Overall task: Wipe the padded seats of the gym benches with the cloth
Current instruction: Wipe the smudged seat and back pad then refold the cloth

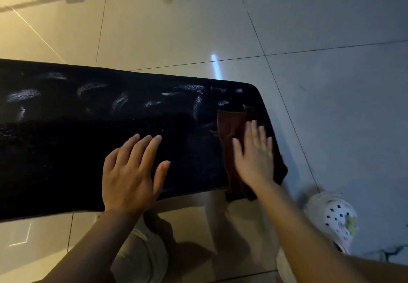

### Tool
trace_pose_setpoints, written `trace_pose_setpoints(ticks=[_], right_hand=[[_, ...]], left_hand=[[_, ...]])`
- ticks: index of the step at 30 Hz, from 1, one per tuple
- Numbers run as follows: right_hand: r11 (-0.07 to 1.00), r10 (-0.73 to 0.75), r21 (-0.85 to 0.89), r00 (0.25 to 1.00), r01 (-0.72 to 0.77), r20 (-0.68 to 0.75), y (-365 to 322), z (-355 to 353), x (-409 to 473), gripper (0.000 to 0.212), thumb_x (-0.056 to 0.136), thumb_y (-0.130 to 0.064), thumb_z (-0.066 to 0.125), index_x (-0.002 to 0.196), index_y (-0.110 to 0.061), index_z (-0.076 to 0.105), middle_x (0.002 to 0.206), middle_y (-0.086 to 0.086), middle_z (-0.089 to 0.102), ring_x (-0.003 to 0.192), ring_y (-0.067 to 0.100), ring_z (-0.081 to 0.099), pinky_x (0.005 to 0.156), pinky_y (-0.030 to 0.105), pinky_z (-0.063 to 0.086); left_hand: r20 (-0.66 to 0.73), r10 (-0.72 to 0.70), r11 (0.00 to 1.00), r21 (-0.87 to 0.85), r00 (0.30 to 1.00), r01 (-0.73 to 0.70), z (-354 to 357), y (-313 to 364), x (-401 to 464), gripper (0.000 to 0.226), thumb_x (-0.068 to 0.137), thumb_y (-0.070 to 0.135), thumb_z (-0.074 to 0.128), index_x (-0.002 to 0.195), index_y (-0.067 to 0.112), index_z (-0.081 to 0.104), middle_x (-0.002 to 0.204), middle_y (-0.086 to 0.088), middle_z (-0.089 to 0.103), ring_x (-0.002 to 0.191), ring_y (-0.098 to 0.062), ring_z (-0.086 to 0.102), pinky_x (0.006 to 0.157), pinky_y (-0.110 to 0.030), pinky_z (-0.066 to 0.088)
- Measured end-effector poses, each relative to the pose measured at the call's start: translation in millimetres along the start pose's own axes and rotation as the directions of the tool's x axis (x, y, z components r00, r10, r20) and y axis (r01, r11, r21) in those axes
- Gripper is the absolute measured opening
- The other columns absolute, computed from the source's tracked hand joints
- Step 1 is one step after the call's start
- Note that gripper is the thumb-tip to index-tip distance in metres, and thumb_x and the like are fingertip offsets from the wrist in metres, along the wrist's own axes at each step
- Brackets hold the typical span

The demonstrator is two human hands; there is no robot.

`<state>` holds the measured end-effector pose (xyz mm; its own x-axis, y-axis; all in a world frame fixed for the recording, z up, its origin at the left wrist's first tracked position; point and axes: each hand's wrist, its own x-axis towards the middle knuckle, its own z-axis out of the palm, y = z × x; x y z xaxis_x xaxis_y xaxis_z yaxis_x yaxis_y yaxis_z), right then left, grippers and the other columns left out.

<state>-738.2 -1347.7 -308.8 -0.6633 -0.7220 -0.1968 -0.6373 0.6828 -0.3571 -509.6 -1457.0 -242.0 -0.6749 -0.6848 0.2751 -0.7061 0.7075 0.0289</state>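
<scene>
The right hand [254,157] presses flat, fingers straight, on the brown cloth [231,126] at the right end of the black padded seat [88,128]. The left hand [132,172] rests flat on the seat just beside it, fingers spread wide.

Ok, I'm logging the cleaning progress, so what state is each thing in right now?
Bench seat: dark padding, shiny patches along its far side.
Cloth: spread flat at the seat's right end, hanging over the near edge.
Right hand: flat, pressing the cloth.
Left hand: flat on the bare padding.
</scene>
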Motion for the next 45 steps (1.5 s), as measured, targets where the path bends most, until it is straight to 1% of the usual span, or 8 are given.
trace_pose_setpoints(ticks=[4,8,14,20,25,32,40,45], right_hand=[[0.950,-0.307,0.078,0.950,0.303,0.052,-75.0,8.4,-38.5,0.068,0.090,-0.062,-0.009,0.148,-0.027,-0.014,0.157,-0.008,-0.018,0.147,0.013,-0.020,0.116,0.034,-0.020],[0.880,-0.469,0.125,0.880,0.458,0.076,-95.6,11.3,-55.7,0.070,0.094,-0.060,0.003,0.153,-0.025,-0.005,0.161,-0.007,-0.012,0.147,0.010,-0.018,0.117,0.034,-0.018],[0.977,-0.211,0.039,0.977,0.211,-0.006,-26.8,4.9,-18.9,0.077,0.092,-0.067,0.000,0.155,-0.022,-0.002,0.162,-0.005,-0.006,0.148,0.010,-0.011,0.117,0.029,-0.012],[0.996,0.087,0.030,0.995,-0.088,0.055,36.1,-7.9,20.7,0.064,0.103,-0.050,0.016,0.156,-0.020,-0.003,0.164,-0.002,-0.007,0.151,0.016,-0.008,0.123,0.039,-0.003],[0.990,-0.142,0.001,0.989,0.142,0.036,-27.7,-2.0,8.0,0.060,0.102,-0.047,0.011,0.155,-0.023,-0.003,0.163,-0.005,-0.007,0.150,0.015,-0.011,0.121,0.040,-0.010],[0.861,-0.507,0.088,0.858,0.501,0.083,-102.4,10.6,-48.7,0.066,0.095,-0.055,0.005,0.153,-0.027,-0.003,0.160,-0.010,-0.012,0.147,0.010,-0.017,0.115,0.034,-0.020],[1.000,-0.028,0.007,0.999,0.028,0.019,27.1,-3.9,13.8,0.068,0.100,-0.057,0.012,0.156,-0.020,0.000,0.164,0.000,-0.002,0.150,0.013,-0.005,0.122,0.035,-0.003],[0.995,-0.099,-0.018,0.995,0.100,0.022,15.5,-5.3,11.9,0.078,0.093,-0.066,0.000,0.155,-0.020,0.000,0.163,-0.002,-0.005,0.150,0.015,-0.009,0.121,0.036,-0.008]], left_hand=[[0.012,-0.009,1.000,0.014,1.000,0.009,1.4,0.5,-0.1,0.057,0.101,0.047,0.024,0.132,0.010,0.054,0.128,-0.015,0.061,0.122,-0.034,0.052,0.091,-0.043,0.033],[-0.010,-0.001,1.000,0.024,1.000,0.001,1.6,-0.1,-0.8,0.052,0.099,0.042,0.030,0.131,0.009,0.054,0.133,-0.016,0.056,0.123,-0.033,0.048,0.091,-0.044,0.035],[-0.042,-0.006,1.000,0.004,0.999,0.006,0.7,2.3,-1.5,0.051,0.099,0.041,0.032,0.129,0.009,0.057,0.131,-0.015,0.059,0.124,-0.030,0.047,0.094,-0.043,0.033],[-0.066,0.023,1.000,-0.018,0.998,-0.024,4.3,-0.4,-2.0,0.052,0.100,0.043,0.030,0.126,0.009,0.060,0.126,-0.013,0.063,0.119,-0.031,0.055,0.090,-0.041,0.036],[-0.077,0.024,1.000,-0.010,0.997,-0.025,5.4,0.2,-0.8,0.054,0.102,0.044,0.026,0.126,0.009,0.061,0.126,-0.013,0.063,0.118,-0.032,0.058,0.091,-0.040,0.035],[-0.046,0.013,0.999,0.031,0.999,-0.012,4.7,-0.3,-1.5,0.053,0.101,0.043,0.027,0.129,0.008,0.058,0.131,-0.016,0.060,0.123,-0.032,0.052,0.093,-0.041,0.035],[-0.050,0.019,1.000,0.019,0.999,-0.018,4.7,0.8,-0.8,0.053,0.101,0.042,0.028,0.133,0.011,0.057,0.131,-0.012,0.061,0.122,-0.031,0.056,0.092,-0.041,0.036],[-0.062,0.031,0.999,0.009,0.998,-0.030,6.2,0.0,-0.7,0.055,0.102,0.044,0.026,0.131,0.010,0.058,0.130,-0.012,0.062,0.121,-0.032,0.057,0.091,-0.041,0.036]])
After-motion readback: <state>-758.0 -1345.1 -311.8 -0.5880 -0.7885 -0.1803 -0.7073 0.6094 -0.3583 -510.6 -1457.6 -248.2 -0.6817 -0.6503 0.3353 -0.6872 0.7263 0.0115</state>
